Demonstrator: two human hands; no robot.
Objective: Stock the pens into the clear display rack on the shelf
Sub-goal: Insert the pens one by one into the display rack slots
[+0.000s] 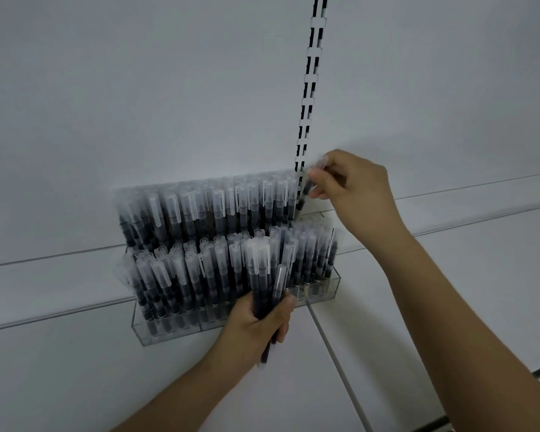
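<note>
The clear display rack (312, 291) sits on the white shelf (75, 363), pushed back against the white wall (169, 88). It has two steps, a high one at the back and a low one at the front. Both steps are packed with pens (200, 213) that stand up with their frosted caps on top. From the middle of the rack, the one open spot you can see is at 2 o'clock, at the right end of the back step.

Your right hand (353, 185) is at that spot. Its fingers pinch a single pen (309, 187), cap up, tip pointing down at the rack's back right corner.

Your left hand (259, 322) is at 6 o'clock, in front of the low step. It is wrapped tight around a bundle of pens (264, 285). The bundle stands up and hides some of the front pens behind it.

A slotted strip (309, 88) runs up the wall at 12 o'clock, right behind the single pen. A thin seam (334, 353) in the shelf runs from the rack toward 5 o'clock. The light is dim and grey.
</note>
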